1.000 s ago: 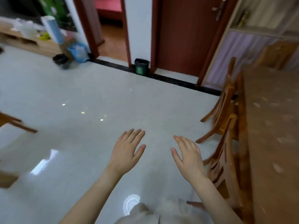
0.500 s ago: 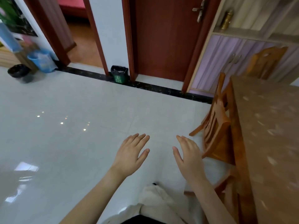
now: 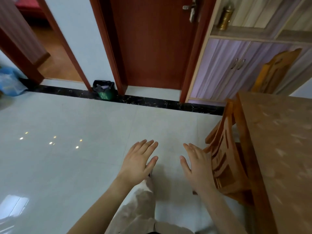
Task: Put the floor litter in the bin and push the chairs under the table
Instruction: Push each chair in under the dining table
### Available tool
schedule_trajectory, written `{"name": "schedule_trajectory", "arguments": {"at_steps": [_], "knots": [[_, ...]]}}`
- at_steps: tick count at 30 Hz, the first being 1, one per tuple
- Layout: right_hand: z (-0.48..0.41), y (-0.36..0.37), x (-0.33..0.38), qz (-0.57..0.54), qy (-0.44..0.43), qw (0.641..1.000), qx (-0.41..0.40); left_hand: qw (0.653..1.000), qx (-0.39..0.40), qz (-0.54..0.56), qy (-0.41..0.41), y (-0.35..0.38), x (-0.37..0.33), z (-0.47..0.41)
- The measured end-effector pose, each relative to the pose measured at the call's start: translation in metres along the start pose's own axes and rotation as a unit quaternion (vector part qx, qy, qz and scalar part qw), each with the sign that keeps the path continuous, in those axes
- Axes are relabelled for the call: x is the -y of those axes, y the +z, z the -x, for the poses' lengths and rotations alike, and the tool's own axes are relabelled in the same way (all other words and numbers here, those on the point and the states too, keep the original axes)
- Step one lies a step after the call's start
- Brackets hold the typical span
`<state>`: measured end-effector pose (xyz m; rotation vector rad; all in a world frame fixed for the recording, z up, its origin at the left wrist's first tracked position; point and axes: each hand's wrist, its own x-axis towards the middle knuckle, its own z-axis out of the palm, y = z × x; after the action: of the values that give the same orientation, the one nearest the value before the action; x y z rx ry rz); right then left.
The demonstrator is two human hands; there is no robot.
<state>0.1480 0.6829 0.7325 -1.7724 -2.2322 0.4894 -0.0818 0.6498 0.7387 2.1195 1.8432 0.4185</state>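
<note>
Holding my left hand [image 3: 138, 163] and right hand [image 3: 196, 168] flat and empty, the right just beside the chair [image 3: 222, 159] at the table [image 3: 278, 149]'s long edge, I judge I'm on the chairs, the bin [image 3: 103, 90] well off at the floor's far edge, so next comes a palm push on that chair's back.

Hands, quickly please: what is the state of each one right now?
Left hand: open, holding nothing.
Right hand: open, holding nothing.

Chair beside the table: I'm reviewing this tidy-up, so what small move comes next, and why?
Probably lay the right hand on the chair back and push it toward the table: that hand is open, empty and just beside the back rail.
</note>
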Motion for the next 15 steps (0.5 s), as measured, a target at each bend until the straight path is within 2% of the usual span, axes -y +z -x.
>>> {"name": "schedule_trajectory", "arguments": {"at_steps": [8,15], "knots": [[-0.183,-0.021,-0.014,-0.013,0.059,0.997,-0.053,0.996,0.015,-0.012,0.092,-0.024,0.053,-0.223],[-0.301,-0.057,-0.039,-0.026,0.13,0.984,-0.118,0.984,0.024,0.007,0.179,-0.053,0.055,-0.401]]}}
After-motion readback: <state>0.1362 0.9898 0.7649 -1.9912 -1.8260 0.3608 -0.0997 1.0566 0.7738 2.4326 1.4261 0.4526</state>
